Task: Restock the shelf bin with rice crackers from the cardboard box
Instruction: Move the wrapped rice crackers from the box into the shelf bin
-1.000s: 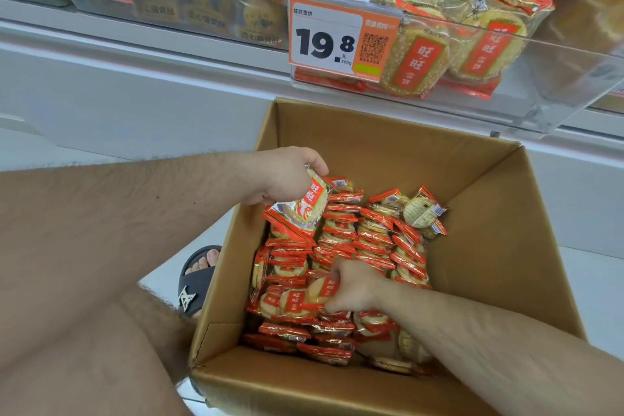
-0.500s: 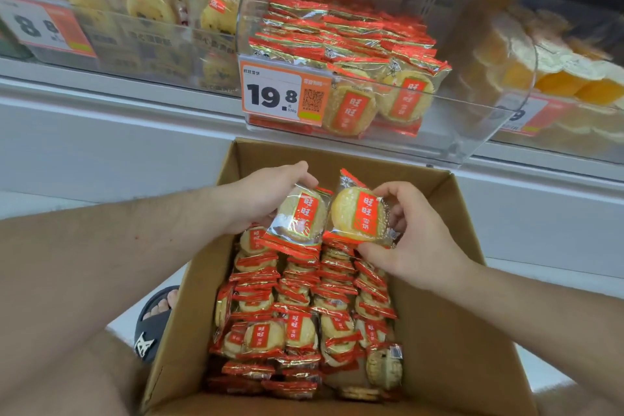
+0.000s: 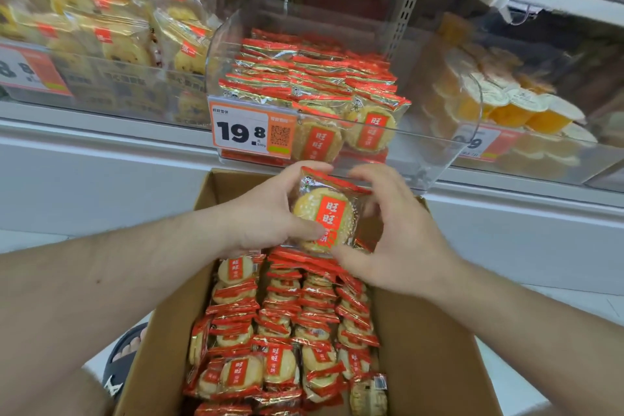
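Observation:
An open cardboard box (image 3: 425, 358) stands on the floor below the shelf, filled with rows of red-and-gold rice cracker packets (image 3: 280, 331). Above the box's far end both hands hold a small stack of rice cracker packets (image 3: 326, 216) upright, label facing me. My left hand (image 3: 270, 213) grips the stack from the left, thumb across its front. My right hand (image 3: 398, 230) curls around its right side and bottom. Just above and behind, the clear plastic shelf bin (image 3: 435, 132) holds more of the same packets behind a 19.8 price tag (image 3: 250, 132).
A clear bin of yellow cookie packets (image 3: 111, 44) sits on the shelf to the left, and orange jelly cups (image 3: 513, 105) fill a bin to the right. A black sandal with a foot (image 3: 125, 358) lies left of the box on the white floor.
Both hands have risen from the box and come together, so the two packets held apart now form one stack in front of the bin. My view has tilted up toward the shelf.

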{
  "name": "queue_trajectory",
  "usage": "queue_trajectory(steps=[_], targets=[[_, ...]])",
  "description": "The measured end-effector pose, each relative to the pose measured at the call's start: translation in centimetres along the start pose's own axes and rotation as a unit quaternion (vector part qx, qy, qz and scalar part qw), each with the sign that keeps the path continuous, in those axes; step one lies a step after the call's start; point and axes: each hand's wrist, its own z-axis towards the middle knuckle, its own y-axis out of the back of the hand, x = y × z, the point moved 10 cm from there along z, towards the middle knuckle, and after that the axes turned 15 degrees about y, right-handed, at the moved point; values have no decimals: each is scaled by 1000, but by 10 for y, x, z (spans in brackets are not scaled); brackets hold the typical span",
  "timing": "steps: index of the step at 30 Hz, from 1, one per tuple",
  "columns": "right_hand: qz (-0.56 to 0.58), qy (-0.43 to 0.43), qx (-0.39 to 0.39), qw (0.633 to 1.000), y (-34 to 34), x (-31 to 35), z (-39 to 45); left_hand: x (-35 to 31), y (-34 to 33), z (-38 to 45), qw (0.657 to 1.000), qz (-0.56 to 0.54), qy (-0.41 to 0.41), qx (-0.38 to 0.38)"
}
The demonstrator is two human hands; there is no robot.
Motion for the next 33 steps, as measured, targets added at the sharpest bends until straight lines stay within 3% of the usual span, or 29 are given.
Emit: queue_trajectory(steps=[3, 8, 13, 16, 19, 22, 27, 33], targets=[[-4, -67, 8, 998, 20, -19, 5, -29, -4, -10, 992, 93, -82, -16], [125, -96, 55, 986, 20, -33, 11, -62, -18, -20, 960, 233, -153, -40], [166, -107, 35, 980, 27, -37, 9, -72, -19, -21, 950, 256, -168, -69], [113, -90, 11, 989, 51, -33, 18, -79, -4, -25, 942, 225, -206, -143], [20, -56, -82, 995, 114, -32, 32, -92, 15, -39, 885, 256, -284, -265], [-71, -26, -149, 986, 169, -23, 42, -96, 25, -39, 827, 334, -280, -355], [-205, -12, -50, 977, 160, -27, 67, -86, 26, -25, 790, 426, -231, -376], [-210, -55, 56, 975, 118, -60, 85, -82, 26, -22, 780, 443, -230, -377]])
